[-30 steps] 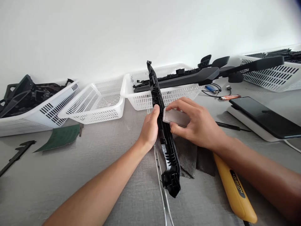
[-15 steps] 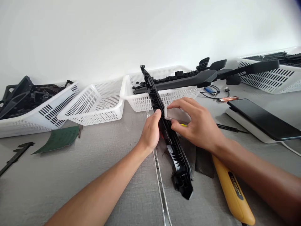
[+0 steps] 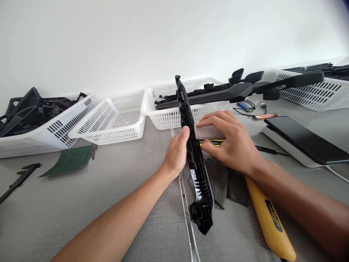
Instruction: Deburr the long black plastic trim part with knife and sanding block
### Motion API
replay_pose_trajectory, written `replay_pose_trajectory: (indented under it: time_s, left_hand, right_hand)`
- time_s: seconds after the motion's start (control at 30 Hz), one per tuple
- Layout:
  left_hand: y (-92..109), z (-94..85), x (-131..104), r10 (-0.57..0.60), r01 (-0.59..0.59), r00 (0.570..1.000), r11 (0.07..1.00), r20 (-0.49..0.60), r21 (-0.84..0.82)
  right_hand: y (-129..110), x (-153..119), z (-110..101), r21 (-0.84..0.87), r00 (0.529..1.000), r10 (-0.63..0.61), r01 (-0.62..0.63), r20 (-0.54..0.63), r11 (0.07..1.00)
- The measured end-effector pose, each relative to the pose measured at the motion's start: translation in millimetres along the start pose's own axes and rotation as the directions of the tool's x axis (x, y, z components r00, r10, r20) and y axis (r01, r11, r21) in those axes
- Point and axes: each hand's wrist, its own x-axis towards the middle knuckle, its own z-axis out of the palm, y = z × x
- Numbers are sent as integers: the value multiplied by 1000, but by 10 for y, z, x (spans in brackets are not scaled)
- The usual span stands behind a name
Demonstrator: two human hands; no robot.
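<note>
Four white baskets (image 3: 116, 135) stand beyond; left hand (image 3: 176, 153) grips a black strip (image 3: 195, 154), right hand (image 3: 235, 141) a grey block (image 3: 208, 131).

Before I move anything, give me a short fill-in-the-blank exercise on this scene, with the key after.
1. The left grip holds a long part coloured ____.
2. The pale block is held by the ____ hand's grip.
3. The sheet lying before the leftmost basket is coloured ____.
4. The black phone rests on a box coloured ____.

Missing words: black; right; green; white.
</note>
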Motion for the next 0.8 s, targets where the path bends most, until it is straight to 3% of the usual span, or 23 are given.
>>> replay_pose_trajectory:
  time_s: [0.1,0.2,0.33,0.53,0.8]
  left_hand:
    - [-32,-20,42,-60,54,998,988,-35,-143]
    - [-46,-28,72,-94,86,995,972,-25,-217]
    - [-18,-8,39,-128,129,992,978,19,-166]
    - [-38,7,23,-111,93,990,979,-87,-182]
    - [-102,-51,56,-96,88,993,989,-66,-117]
  right_hand:
    - [-36,6,-20,84,994,-63,56,84,995]
    - [-40,13,-19,77,995,-55,48,86,996]
    - [-18,19,-24,80,999,-3,-1,50,997]
    - [-41,10,-30,169,988,-84,61,133,984]
    - [73,1,44,110,992,117,-122,48,986]
